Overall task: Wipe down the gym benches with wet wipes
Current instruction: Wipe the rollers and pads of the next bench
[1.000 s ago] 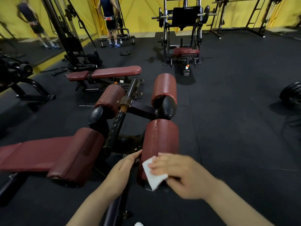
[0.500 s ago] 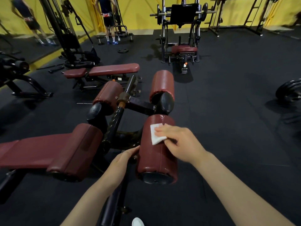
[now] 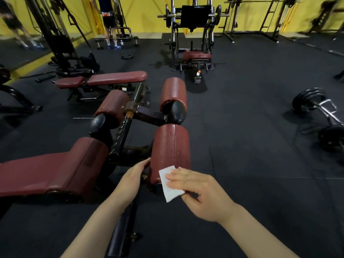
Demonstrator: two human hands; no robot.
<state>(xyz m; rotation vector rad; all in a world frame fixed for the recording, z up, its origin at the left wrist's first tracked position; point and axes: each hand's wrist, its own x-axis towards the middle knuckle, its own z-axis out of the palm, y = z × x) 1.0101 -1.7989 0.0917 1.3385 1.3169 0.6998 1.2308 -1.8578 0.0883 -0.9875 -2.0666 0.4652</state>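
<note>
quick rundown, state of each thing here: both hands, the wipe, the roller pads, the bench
right hand: pinching the wipe, pressing it on the near roller pad
left hand: fingers resting against the pad's inner side
wipe: white, partly folded, at the pad's near end
near roller pad: wet, glistening with droplets
far roller pad: untouched
flat bench: unoccupied

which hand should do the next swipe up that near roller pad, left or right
Right, most likely. The right hand already holds the white wipe against the near roller pad at its close end. The left hand holds no wipe and rests at the pad's left side.
</note>
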